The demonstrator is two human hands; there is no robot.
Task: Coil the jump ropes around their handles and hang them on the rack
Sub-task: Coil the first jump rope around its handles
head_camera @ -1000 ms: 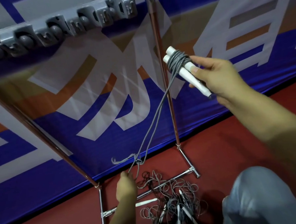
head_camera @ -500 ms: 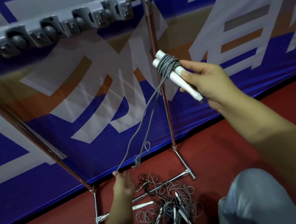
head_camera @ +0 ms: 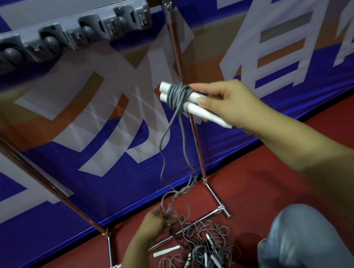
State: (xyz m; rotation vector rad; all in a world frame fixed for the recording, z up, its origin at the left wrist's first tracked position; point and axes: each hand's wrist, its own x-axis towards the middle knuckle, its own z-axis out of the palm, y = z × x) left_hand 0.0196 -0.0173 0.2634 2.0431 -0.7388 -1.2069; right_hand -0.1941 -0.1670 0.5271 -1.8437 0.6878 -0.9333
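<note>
Red floor [head_camera: 265,190] and blue banner [head_camera: 110,173] are filling the background; grey rack [head_camera: 56,37] is sitting upper left. Right hand [head_camera: 229,104], frame centre, is clamping its grip on white handles [head_camera: 192,106] wrapped in grey rope [head_camera: 176,94]. Left hand [head_camera: 155,223], lower centre, is pinching the trailing rope above a tangled pile [head_camera: 201,253].

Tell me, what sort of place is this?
Probably a sports hall or gym: a red sports-type floor, a large blue printed banner along the wall, and a tangled pile of jump ropes beneath a metal rack.
</note>
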